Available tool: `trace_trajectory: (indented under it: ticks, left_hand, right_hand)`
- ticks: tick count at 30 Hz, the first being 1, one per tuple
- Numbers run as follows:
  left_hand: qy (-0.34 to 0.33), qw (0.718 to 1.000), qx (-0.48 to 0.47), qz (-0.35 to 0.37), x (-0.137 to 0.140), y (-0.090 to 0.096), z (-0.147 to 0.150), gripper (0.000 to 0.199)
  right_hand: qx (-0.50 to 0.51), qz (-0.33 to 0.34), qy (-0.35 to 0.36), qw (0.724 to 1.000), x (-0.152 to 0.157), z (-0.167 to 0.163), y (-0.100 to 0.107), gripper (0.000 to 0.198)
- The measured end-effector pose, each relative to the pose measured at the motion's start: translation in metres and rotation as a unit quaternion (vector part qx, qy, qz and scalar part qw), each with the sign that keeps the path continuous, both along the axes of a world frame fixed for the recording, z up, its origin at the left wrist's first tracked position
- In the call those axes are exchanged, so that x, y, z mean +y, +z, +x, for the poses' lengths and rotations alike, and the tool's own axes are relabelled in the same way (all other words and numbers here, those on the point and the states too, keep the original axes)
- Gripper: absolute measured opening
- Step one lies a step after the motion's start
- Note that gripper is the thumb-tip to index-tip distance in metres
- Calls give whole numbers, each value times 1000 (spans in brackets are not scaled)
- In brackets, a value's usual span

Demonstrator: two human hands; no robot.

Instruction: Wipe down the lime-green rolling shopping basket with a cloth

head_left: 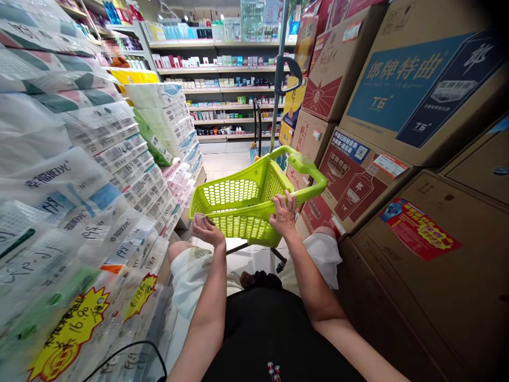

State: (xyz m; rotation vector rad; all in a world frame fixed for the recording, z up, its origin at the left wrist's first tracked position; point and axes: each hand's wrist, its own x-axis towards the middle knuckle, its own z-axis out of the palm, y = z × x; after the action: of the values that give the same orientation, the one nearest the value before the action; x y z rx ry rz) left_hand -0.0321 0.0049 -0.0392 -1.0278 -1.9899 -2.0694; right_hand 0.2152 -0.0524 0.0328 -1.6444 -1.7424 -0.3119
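Observation:
In front of my knees stands a lime-green shopping cart (238,215) with a perforated plastic basket, turned sideways to me. My left hand (209,233) is at the basket's left front corner, its fingers closed on a pale pinkish cloth (201,219) that lies against the rim. My right hand (283,215) grips the near rim further right, close to the cart handle (316,183), fingers bent over the edge. No goods show inside the part of the basket that I can see. Below it, a dark leg and caster (280,262) show.
Stacked paper packs (119,143) in plastic wrap rise on my left, with yellow price signs (73,331). Tall cartons (397,90) wall off my right. Beyond the cart are a hand truck (257,127), a metal pole (280,69) and stocked shelves (222,69). A person (113,50) is at the far left.

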Motion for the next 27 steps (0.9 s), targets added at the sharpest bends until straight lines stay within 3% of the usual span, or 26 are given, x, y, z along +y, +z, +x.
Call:
trace_trajectory:
  ticks: [5,7,11,13,18,20,22,24,27]
  left_hand:
    - [-190,976,101,-11,-11,-1,33,29]
    - [-158,984,82,-13,-8,5,22,31]
    - [0,998,-43,-41,4,19,-32,40]
    - [-8,997,-50,-52,6,23,-42,38]
    - [-178,981,63,-41,0,20,-6,29]
    - [-145,988,29,-36,2,18,0,34]
    - [-46,997,-54,-35,7,15,-5,41]
    - [7,991,-126,-37,10,6,-14,46]
    - [-63,984,-163,-46,5,-15,-17,48]
  right_hand:
    - [2,11,2,1000,-2,1,0,63]
    - [-7,9,8,1000,-2,3,0,63]
    - [0,15,8,1000,-2,4,-2,62]
    - [14,20,2,1000,-2,2,-2,60]
    - [25,14,1,1000,-3,1,-1,60]
    - [17,11,6,1000,-3,3,-1,62]
    - [12,10,8,1000,-3,4,-2,63]
    - [14,14,6,1000,-3,4,-3,63]
    - [24,21,-1,1000,-3,3,-5,64]
